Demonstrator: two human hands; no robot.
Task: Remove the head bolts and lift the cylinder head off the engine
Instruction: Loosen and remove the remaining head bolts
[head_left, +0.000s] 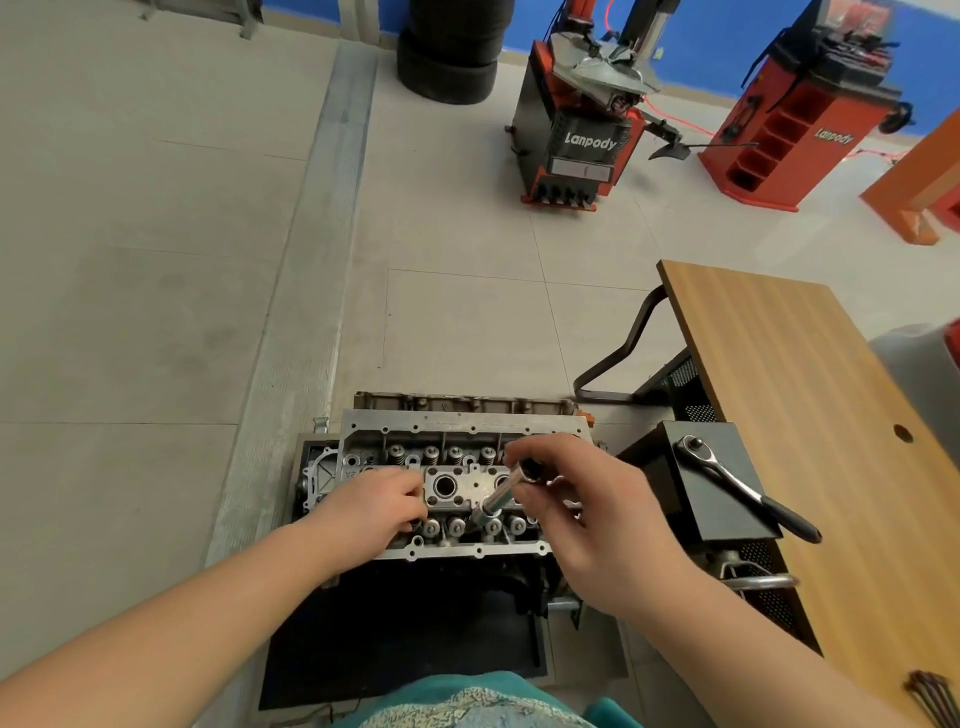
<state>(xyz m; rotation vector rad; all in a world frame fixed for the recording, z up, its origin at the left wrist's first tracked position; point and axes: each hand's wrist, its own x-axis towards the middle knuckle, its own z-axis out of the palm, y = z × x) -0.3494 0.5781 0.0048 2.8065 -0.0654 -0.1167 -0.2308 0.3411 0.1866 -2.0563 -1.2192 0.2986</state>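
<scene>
- The bare grey cast-aluminium cylinder head (462, 483), with its rows of valve springs and open spark-plug wells, sits bolted on top of the engine block (467, 402), which stands on a black stand on the tiled floor just left of the wood-topped desk (810, 415).
- The right hand (587, 519) curls its fingers round the top of a slim chrome socket extension bar (501, 496), which leans down into the head near its near-side row of springs; the bolt it meets is hidden.
- The left hand (374, 506) rests on the head's left part with fingers curled; whether it pinches a bolt or only steadies the casting I cannot tell.
- A chrome ratchet wrench with a black grip (743, 486) lies unused on a black box (711, 478) beside the desk.
- Judging by its bulk, the head is heavy, rigid and unforgiving: a solid casting that will not flex.
- It probably clings to its gasket even with the bolts out, so it may need rocking free.
- The best holds look to be the two short ends, under the flange rim, one hand each, lifting straight up.
- Oily metal may be slippery; the machined underside should not be knocked or scraped.
</scene>
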